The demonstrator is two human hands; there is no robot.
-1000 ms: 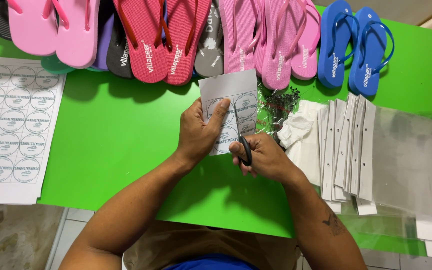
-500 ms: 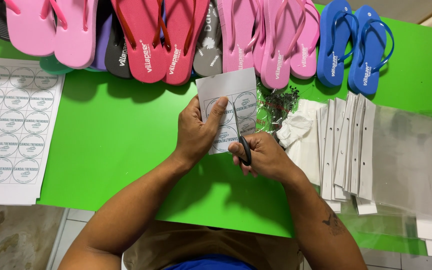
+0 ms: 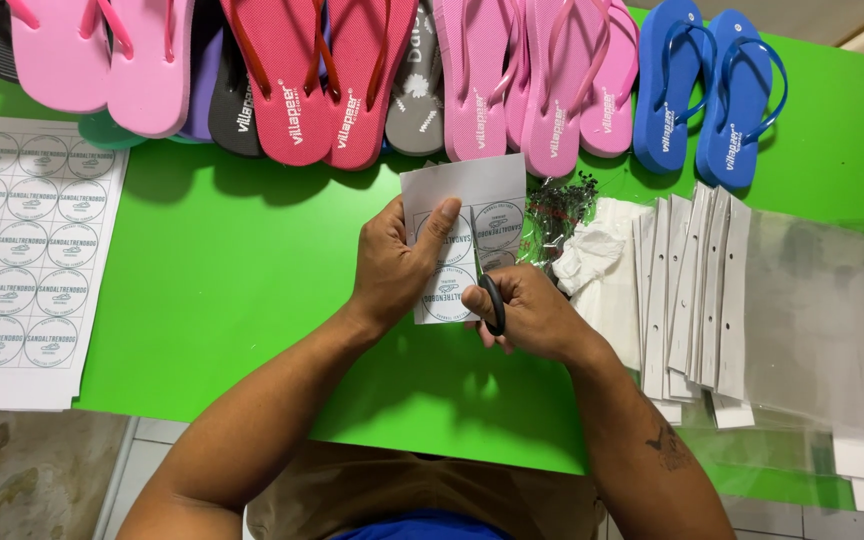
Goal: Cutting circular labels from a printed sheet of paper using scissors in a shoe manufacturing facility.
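The small sheet of round labels [image 3: 472, 215] is held up over the green table [image 3: 222, 270], between the two hands. The left hand [image 3: 397, 265] pinches its left edge, with the thumb pressed on the front and the other fingers behind. The right hand [image 3: 532, 315] is closed around the black handles of the scissors [image 3: 487, 285]; the blades stand up into the sheet from its lower edge, only a little apart. Just right of the scissors lie a heap of small black ties [image 3: 557, 205] and a crumpled white paper [image 3: 592, 250]. Further right are white card strips [image 3: 697, 290] under clear plastic bags [image 3: 822, 320]. Beyond the sheet is a row of flip-flops [image 3: 352, 80]. Far left of the left hand lies a big label sheet [image 3: 22, 260].
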